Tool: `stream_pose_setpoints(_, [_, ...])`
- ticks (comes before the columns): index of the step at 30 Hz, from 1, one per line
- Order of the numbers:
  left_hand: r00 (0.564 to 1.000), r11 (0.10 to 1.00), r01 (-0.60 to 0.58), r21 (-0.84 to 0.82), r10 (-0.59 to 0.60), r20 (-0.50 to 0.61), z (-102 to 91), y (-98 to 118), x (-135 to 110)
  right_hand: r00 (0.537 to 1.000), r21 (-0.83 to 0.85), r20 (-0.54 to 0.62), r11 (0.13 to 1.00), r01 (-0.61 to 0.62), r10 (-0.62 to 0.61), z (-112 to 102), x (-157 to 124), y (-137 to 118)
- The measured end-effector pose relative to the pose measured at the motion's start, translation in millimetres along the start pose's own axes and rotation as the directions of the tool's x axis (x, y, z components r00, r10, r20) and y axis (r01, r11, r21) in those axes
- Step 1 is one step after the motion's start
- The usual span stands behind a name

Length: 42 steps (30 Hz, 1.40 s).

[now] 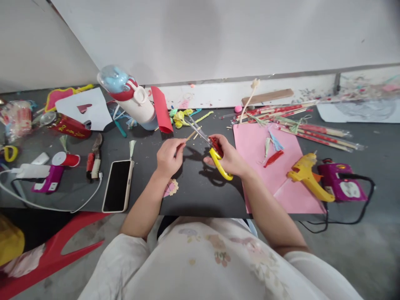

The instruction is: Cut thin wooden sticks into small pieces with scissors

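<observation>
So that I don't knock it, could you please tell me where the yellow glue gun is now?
In the head view, the yellow glue gun lies on the right, over the pink paper's right edge, beside the purple socket box.

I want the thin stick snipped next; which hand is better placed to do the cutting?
Right, I'd judge: the right hand holds the scissors at the handle end, while the left hand is busy pinching the thin stick.
</observation>
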<state>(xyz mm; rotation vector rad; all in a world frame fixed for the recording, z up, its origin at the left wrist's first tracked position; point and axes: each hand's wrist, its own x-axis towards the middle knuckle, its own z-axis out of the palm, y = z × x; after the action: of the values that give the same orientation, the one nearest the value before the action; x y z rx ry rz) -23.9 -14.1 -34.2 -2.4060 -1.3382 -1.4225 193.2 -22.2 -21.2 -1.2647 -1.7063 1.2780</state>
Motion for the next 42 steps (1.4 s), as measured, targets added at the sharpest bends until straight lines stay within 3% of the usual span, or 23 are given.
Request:
stream_pose_setpoints(20, [0.999,0.999,-0.042,0.017,0.042,-0.006,-1.8,-3.6,1.3,1.0,-0.034,-0.02,0.999,0.023,-0.023,-1.9,-1.8,-2.2])
stream_pose_setpoints(28, [1.0,0.996,0.0,0.089,-0.001,0.02,-1.5,-5.2,-2.1,0.999,-0.021,-0.021,0.999,0.025,-0.025,-1.9,-2.4,-2.5])
stream_pose_setpoints(42, [0.999,0.998,-0.047,0.028,0.048,-0.007,-2.3,-4.8,0.0,1.0,-0.016,-0.019,1.0,0.008,-0.008,-3.1,-1.9,-4.5])
